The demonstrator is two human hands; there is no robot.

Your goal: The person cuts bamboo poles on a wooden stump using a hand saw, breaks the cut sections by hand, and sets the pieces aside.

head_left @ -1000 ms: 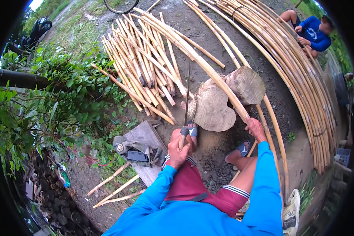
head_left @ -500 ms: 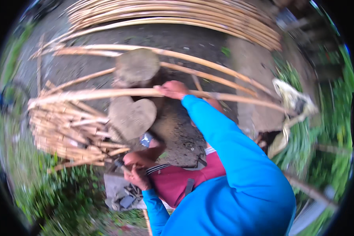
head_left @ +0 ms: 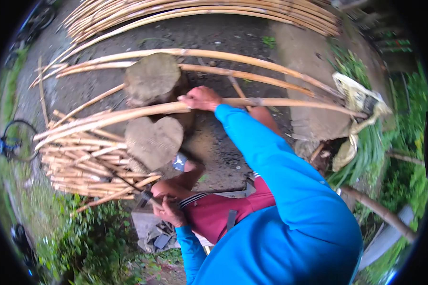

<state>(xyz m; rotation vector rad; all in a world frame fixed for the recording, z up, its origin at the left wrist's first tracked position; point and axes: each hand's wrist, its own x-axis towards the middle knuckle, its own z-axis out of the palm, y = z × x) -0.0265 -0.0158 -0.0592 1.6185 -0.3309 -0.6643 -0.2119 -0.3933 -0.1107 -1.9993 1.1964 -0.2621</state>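
My right hand (head_left: 202,99) is closed around a long split bamboo pole (head_left: 142,112), which lies crosswise in front of me above the heart-shaped wood block (head_left: 153,142). Toward its left end, two light strips show side by side with a narrow gap. My left hand (head_left: 170,212), low by my left knee, grips the handle of a long-bladed knife (head_left: 123,180). Its thin dark blade points up and left, across the heap of short bamboo pieces (head_left: 78,164), apart from the pole. Just beyond the pole stands a round wood stump (head_left: 152,76).
More long bamboo poles (head_left: 252,73) lie beyond the stump, and a large stack of poles (head_left: 185,9) lies at the far side. A pale sack (head_left: 359,97) sits at the right by a concrete slab (head_left: 314,118). A bicycle (head_left: 18,140) stands far left.
The pole's left end, which looked like one piece, now shows two strips slightly apart. The view has shifted a little. Both hands keep their holds.
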